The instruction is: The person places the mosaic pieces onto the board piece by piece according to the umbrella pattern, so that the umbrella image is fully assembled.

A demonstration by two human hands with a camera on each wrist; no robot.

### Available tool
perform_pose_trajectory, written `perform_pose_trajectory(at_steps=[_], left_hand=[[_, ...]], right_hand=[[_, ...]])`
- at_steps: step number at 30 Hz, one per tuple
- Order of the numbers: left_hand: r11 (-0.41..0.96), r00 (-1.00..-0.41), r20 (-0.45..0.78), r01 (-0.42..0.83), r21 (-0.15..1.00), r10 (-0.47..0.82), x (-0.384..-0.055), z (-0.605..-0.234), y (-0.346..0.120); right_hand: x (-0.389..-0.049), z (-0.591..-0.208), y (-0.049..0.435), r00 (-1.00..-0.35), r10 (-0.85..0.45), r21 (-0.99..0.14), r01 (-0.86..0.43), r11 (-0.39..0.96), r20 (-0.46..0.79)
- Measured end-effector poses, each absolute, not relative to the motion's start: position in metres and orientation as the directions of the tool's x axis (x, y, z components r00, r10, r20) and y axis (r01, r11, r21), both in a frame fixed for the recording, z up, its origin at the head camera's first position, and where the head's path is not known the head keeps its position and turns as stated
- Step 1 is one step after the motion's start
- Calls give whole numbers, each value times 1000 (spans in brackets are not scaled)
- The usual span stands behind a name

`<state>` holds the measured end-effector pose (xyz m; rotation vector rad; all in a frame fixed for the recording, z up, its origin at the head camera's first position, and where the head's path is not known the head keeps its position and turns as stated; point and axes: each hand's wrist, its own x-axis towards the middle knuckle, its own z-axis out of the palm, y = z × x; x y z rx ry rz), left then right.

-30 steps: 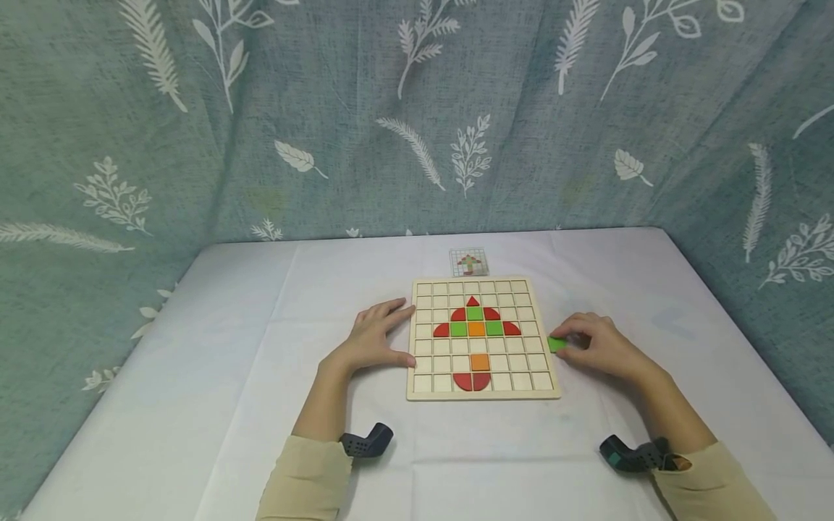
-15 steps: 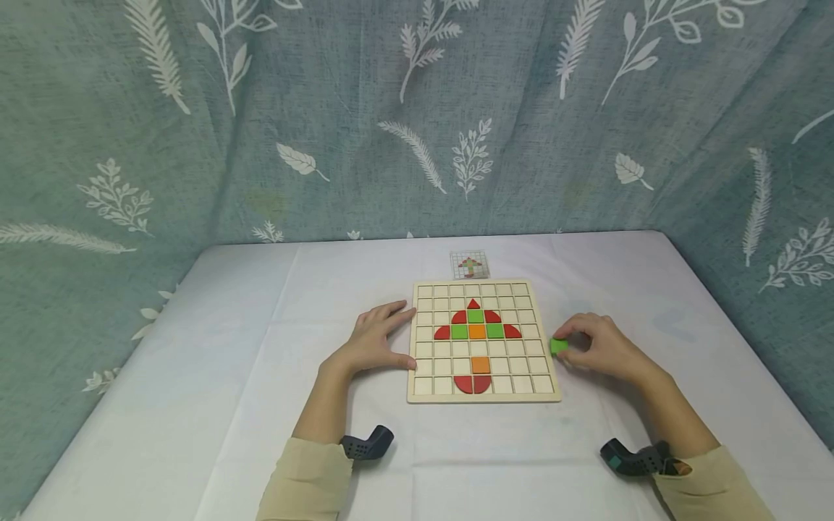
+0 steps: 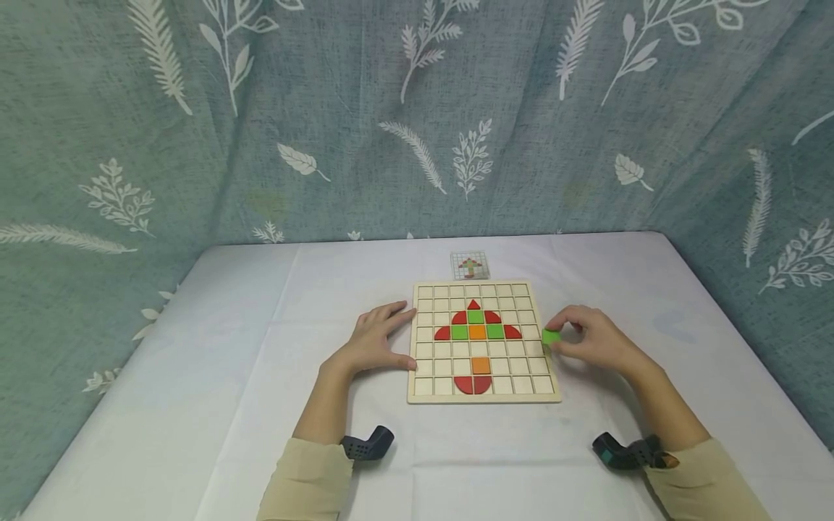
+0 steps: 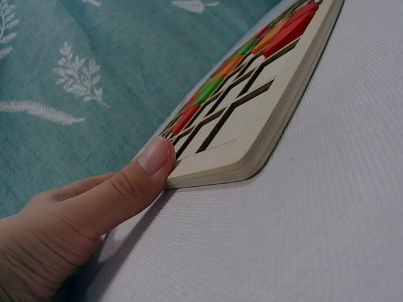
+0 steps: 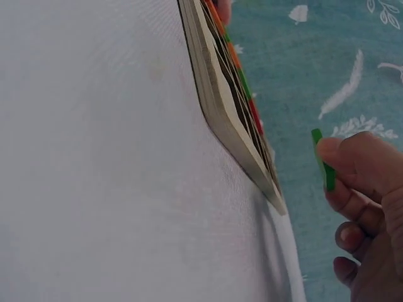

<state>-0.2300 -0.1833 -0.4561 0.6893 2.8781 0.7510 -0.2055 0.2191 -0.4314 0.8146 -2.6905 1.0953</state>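
A wooden grid board (image 3: 482,399) lies on the white cloth, with red, green and orange tiles set in some of its cells. My left hand (image 3: 373,339) rests beside the board's left edge, its fingers spread and its thumb touching the rim, as the left wrist view confirms. Between thumb and index finger, my right hand (image 3: 596,336) pinches a green square tile (image 3: 550,336) near the board's right edge. In the right wrist view this green tile (image 5: 325,163) appears edge-on, raised above the cloth.
Just behind the board lies a small clear card (image 3: 470,265) printed with a matching gridded pattern. A leaf-patterned curtain (image 3: 352,181) borders the back and sides of the table (image 3: 195,405). Each wrist wears a black camera mount (image 3: 368,443).
My right hand has lifted the green tile and carried it slightly left and up, toward the board's right edge. The left hand keeps its place on the board's left edge.
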Motion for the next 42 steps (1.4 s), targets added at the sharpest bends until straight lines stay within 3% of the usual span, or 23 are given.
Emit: perform_pose_trajectory(at_steps=[22,42], left_hand=[[769,-892,35,409,492,451,-230,-456,-184],[776,-891,20,405,484,453,-230,-454,-184]], right_hand=[[-217,-416,187,-863,-431,-641,-490,590,263],[-228,-417,151,-814,-503,-662,-551,508,292]])
